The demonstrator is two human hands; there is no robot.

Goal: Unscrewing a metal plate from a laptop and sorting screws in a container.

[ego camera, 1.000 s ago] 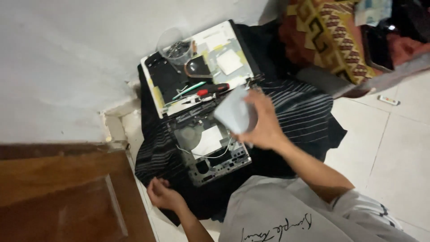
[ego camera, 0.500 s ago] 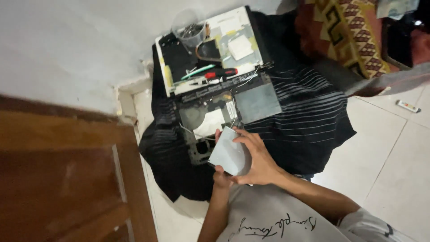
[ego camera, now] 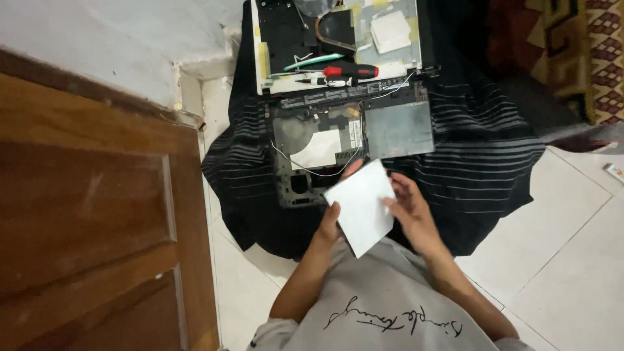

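- While both hands meet over the lap, they hold one thing between them: a flat pale square part (ego camera: 361, 207), tilted so one corner points up toward the opened laptop.
- Left hand (ego camera: 333, 218) grips the part's left edge, fingers curled under it and the thumb side against the edge; it is closed on the part.
- Right hand (ego camera: 411, 211) lies against the part's right edge with its fingers spread loosely along it, touching and steadying it.
- Part hangs above the near edge of the striped black cloth (ego camera: 481, 149), just in front of the laptop base (ego camera: 351, 140), whose insides lie bare.
- A grey plate (ego camera: 398, 129) covers the right half of the base; the left half shows a pale panel and thin wires trailing toward the near edge.
- Beyond the base, at the far edge of the cloth, lies the laptop's other half (ego camera: 338, 39), open-faced, with yellow tape patches and a white square pad on it.
- A red-and-black screwdriver (ego camera: 350, 71) rests along its near edge, with a green-handled tool (ego camera: 314, 62) just beside it.
- Cloth is spread on a white tiled floor (ego camera: 565, 260), a wooden door (ego camera: 84, 214) to the left and a patterned rug (ego camera: 601, 58) at the far right corner.
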